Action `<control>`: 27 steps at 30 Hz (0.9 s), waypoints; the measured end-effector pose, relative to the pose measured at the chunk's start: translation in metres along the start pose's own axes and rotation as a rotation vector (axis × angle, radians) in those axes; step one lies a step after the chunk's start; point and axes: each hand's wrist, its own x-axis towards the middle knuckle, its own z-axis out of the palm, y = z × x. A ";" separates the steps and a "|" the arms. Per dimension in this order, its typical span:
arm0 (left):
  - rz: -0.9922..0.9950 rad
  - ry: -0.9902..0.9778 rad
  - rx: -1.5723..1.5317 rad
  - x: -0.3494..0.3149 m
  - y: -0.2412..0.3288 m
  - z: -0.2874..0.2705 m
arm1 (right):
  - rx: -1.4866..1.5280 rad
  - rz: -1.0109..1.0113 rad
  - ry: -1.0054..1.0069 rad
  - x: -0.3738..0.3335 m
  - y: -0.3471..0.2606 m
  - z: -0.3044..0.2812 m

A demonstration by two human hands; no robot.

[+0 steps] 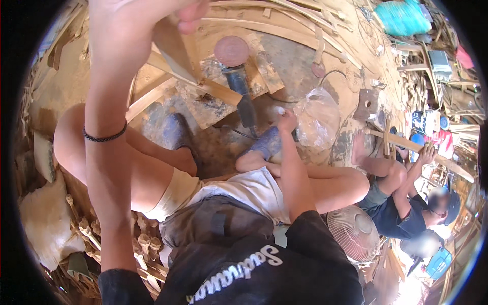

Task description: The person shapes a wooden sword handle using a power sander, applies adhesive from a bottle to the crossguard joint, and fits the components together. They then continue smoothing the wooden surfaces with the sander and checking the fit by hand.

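My left hand [134, 23] is raised large at the top left, partly cut off by the edge. Its fingers are curled round the upper end of a wooden frame [213, 90], whose joined pale pieces slant down in front of my legs. Low beside my foot, my right hand [287, 122] is closed on a small white object [278, 110], too small to name. Touching or very near that hand is a clear plastic bag [319, 119]. Between my hands, an angle grinder [236, 84] with a round reddish sanding disc [231, 51] lies on a stained board [203, 109].
At my right, a person [401, 203] sits holding a long wooden piece [422, 147]. A fan [353, 231] stands beside my right hip. Turned wooden parts [145, 244] are piled at my left. Long wood strips [284, 25] lie along the far side, and a cable [333, 73] crosses the floor.
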 end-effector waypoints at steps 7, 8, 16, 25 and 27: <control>-0.047 0.022 -0.003 -0.002 0.002 -0.003 | -0.424 0.160 0.259 0.032 -0.018 -0.031; -0.032 0.007 -0.004 -0.002 0.002 -0.003 | -0.426 0.175 0.316 0.036 -0.023 -0.038; 0.110 -0.080 0.053 0.007 -0.008 -0.024 | -0.895 -0.130 -0.117 0.099 0.060 -0.068; 0.030 0.005 0.029 0.013 -0.004 0.001 | -0.761 0.090 0.080 0.090 0.024 -0.070; -0.005 0.063 0.080 0.011 -0.008 0.004 | -0.792 -0.005 0.128 0.084 -0.020 -0.080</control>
